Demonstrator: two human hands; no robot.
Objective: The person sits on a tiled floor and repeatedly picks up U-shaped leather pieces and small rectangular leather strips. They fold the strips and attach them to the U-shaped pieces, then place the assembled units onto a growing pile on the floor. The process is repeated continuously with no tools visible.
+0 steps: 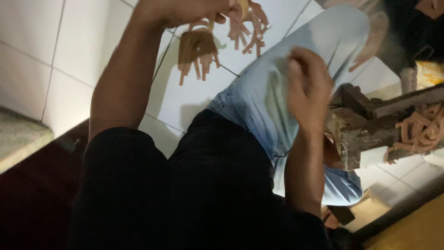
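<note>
The left hand (194,11) pinched clay strips (247,25) at twelve o'clock; the right hand (309,88), blurred, fingers unclear. Loosely gripped strips could drop onto the floor (194,99).

A floor of large glossy white square tiles (41,41) with thin dark joints fills the upper left. A pale grey stone step (18,136) sits at the left edge. A rough, dark brown weathered wooden block (365,125) stands at right, with a strip of yellow flooring (411,229) in the lower right corner
</note>
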